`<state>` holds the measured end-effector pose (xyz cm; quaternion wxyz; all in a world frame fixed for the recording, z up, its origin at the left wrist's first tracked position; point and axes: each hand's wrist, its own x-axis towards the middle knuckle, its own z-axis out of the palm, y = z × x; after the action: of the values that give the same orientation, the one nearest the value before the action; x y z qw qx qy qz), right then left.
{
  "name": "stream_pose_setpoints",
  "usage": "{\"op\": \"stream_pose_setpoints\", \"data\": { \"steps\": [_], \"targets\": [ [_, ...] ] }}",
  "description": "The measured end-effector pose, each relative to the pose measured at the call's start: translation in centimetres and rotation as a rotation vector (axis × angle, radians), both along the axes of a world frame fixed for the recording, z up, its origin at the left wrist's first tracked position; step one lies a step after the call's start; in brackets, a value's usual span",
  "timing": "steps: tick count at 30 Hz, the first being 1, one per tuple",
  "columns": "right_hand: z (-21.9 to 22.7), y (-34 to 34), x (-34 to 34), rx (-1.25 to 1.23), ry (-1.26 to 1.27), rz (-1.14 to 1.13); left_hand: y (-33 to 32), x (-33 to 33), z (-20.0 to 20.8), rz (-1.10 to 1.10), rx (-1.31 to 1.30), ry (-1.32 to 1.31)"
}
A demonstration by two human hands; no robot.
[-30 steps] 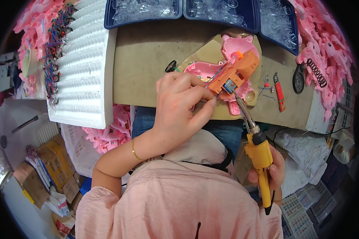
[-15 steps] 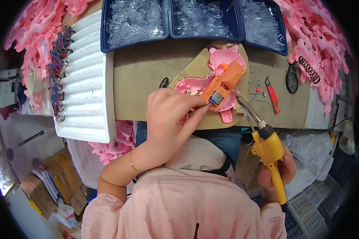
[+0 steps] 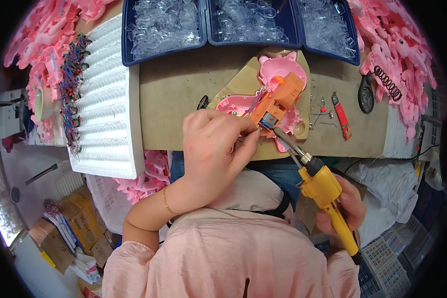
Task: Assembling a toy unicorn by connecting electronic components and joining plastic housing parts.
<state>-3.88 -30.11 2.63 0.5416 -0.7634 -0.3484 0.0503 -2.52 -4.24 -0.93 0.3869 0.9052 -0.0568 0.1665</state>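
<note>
My right hand [image 3: 350, 206] grips a yellow soldering iron [image 3: 325, 186] with a gun-shaped body. Its metal tip reaches into the opening of an orange plastic housing [image 3: 289, 92], at or very near a small blue-and-silver part [image 3: 268, 119]. My left hand [image 3: 216, 144] is closed at that same spot, thumb and forefinger pinching what looks like a thin wire, mostly hidden by the fingertips. The housing rests on a pink animal-shaped toy shell [image 3: 283, 67], which lies in a tan holder [image 3: 303, 126] on the bench. Thin wires run along the housing's left side.
Blue bins [image 3: 255, 42] of clear plastic parts line the back. A white ridged foam tray [image 3: 109, 94] with wire bundles [image 3: 72, 94] stands left. Right lie a red cutter knife [image 3: 341, 116], wire scraps [image 3: 323, 114] and a black coiled cord [image 3: 366, 94]. Pink shells [image 3: 397, 54] pile up both sides.
My right hand has brought the soldering iron left, its tip going from beside the toy shell to the blue-and-silver part. My left hand stays pinched in nearly the same place.
</note>
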Motion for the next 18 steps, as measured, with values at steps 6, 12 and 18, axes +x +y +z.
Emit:
{"op": "stream_pose_setpoints", "data": {
  "steps": [6, 12, 18],
  "targets": [
    [-0.5, 0.4, 0.2, 0.038, -0.020, 0.012, -0.1, 0.0, 0.1, 0.003, 0.002, 0.000],
    [0.3, 0.1, 0.1, 0.055, 0.593, -0.017, -0.2, -0.1, 0.1, 0.022, 0.007, 0.030],
    [-0.3, -1.9, -0.4, 0.029, 0.743, 0.008, 0.0, 0.1, 0.2, 0.018, 0.023, 0.018]
  ]
}}
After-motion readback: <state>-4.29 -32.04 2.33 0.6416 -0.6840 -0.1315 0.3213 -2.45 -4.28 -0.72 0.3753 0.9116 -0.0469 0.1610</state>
